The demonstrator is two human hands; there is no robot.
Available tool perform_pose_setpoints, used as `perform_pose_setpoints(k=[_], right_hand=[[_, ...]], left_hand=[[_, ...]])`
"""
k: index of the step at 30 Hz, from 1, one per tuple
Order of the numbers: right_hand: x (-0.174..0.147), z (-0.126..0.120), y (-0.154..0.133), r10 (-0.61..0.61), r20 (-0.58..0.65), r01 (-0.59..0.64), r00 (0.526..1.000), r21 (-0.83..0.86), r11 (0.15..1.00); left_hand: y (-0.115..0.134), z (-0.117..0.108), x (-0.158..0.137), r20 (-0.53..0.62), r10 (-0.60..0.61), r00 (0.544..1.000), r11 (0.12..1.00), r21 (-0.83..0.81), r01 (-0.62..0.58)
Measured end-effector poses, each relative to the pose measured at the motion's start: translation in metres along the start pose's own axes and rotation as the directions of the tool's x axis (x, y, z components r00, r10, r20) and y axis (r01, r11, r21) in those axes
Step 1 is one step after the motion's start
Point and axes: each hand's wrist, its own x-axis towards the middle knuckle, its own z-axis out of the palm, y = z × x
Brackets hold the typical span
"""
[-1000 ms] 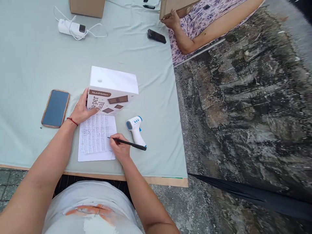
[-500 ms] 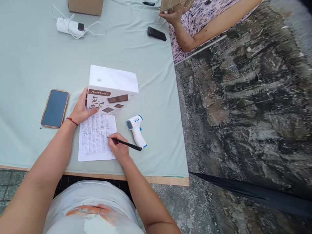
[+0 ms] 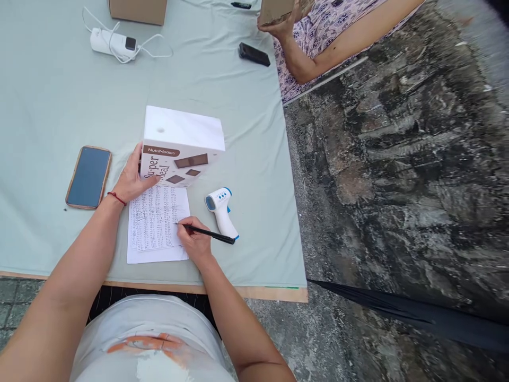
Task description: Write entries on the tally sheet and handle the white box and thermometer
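Observation:
My left hand grips the left side of a white NutriMotion box, thumb on its printed front and the other fingers partly hidden behind it. The box stands upright at the far end of some sheets of paper covered in small rows of marks. A black pen is pinched in my right hand, its tip at the right part of the top sheet. Just right of that hand lies a white and blue infrared thermometer. A smartphone in a brown-edged case rests left of my left hand.
A white power strip with a cable and a cardboard box are at the back left. A black object and a marker lie at the back. Across the table's right corner, another person's hand holds a cardboard box.
The pen's rear end has swung slightly right and lower in my right hand. My left hand stays on the box. The other person's cardboard box has tilted a little.

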Motion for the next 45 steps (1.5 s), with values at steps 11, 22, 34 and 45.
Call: perform_pose_setpoints(k=[11, 22, 34, 45], right_hand=[[0.0001, 0.0015, 0.0014, -0.046, -0.013, 0.046, 0.999, -0.023, 0.999], [-0.0003, -0.0001, -0.0009, -0.002, -0.031, 0.001, 1.000, -0.036, 0.999], [-0.0003, 0.0015, -0.0015, 0.017, -0.069, -0.019, 0.997, -0.025, 1.000], [0.0005, 0.0012, -0.0016, -0.004, -0.059, 0.000, 0.998, -0.058, 0.998]], left_hand=[[0.0021, -0.0001, 0.0001, 0.006, -0.002, 1.000, 1.000, 0.007, 0.002], [0.0008, -0.0003, 0.0008, 0.008, -0.010, 1.000, 1.000, 0.011, 0.010], [-0.0026, 0.0000, -0.0005, 0.001, -0.031, 1.000, 0.999, 0.014, 0.031], [-0.0015, 0.0003, -0.0004, 0.005, -0.039, 0.999, 0.999, 0.011, 0.039]])
